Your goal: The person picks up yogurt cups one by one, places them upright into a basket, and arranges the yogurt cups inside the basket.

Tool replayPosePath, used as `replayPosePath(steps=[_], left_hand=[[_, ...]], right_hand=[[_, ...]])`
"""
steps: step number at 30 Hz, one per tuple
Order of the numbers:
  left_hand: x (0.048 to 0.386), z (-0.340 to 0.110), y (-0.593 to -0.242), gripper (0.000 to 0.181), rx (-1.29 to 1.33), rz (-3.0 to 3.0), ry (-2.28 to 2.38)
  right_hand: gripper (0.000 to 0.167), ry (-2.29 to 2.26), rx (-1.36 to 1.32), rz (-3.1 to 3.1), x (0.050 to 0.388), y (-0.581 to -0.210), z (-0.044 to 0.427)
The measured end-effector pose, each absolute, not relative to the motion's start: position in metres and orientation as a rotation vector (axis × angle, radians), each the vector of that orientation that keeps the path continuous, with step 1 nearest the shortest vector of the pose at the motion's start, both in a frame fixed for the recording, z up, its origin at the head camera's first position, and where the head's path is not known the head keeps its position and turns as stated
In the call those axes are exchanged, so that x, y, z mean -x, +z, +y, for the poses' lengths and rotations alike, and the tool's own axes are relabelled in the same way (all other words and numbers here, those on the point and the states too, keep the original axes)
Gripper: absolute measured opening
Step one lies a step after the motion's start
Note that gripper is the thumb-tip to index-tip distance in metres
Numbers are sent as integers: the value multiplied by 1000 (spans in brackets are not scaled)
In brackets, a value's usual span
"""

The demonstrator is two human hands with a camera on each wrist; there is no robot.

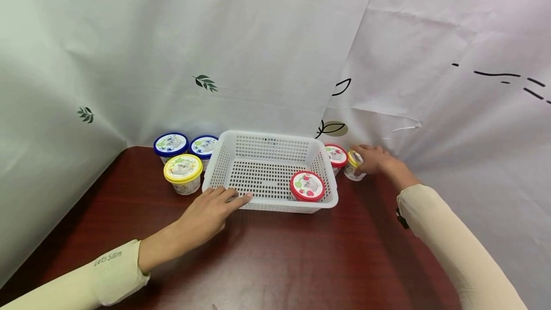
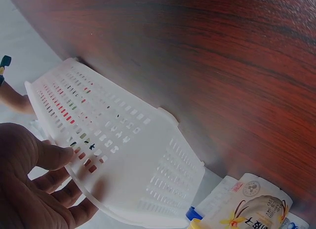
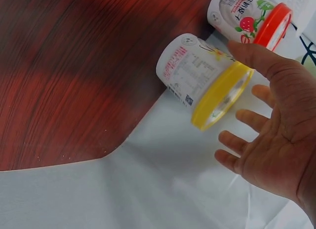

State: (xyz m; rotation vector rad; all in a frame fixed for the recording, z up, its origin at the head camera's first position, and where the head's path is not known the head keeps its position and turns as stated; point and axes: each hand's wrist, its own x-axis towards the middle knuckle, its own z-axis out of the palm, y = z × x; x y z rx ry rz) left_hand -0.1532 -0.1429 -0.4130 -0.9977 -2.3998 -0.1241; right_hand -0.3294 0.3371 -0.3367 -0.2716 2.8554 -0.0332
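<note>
A white perforated plastic basket (image 1: 269,204) stands on the table. My left hand (image 1: 209,210) holds its near-left rim, with the thumb on the outer side and the fingers over the edge, as the left wrist view shows. Inside the basket, at its right end, sits a red-lidded tub (image 1: 307,186). To the right of the basket my right hand (image 1: 373,158) reaches beside a yellow-lidded tub (image 3: 197,76). Its fingers (image 3: 252,120) are spread near the lid and not closed round it. Another red-lidded tub (image 3: 242,17) stands between that tub and the basket.
Left of the basket stand two blue-lidded tubs (image 1: 170,144) and a yellow-lidded tub (image 1: 182,172), close together. White cloth (image 1: 267,61) with leaf prints hangs behind and at the sides of the dark red wooden table (image 1: 292,257).
</note>
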Motion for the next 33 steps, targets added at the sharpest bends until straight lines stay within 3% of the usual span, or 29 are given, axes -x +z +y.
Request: replayPosePath(steps=[11,21,33], left_hand=[[152,-142,-414,71,986,-2413,-110],[152,-143,-412,74,991,-2402,-117],[151,-143,-410,75,992,-2401,-124]], right_hand=[[98,-83,236,2836,334,-344,340],[97,-87,249,2854,358,-360,361],[79,-89,277,2866,365,-362,366]])
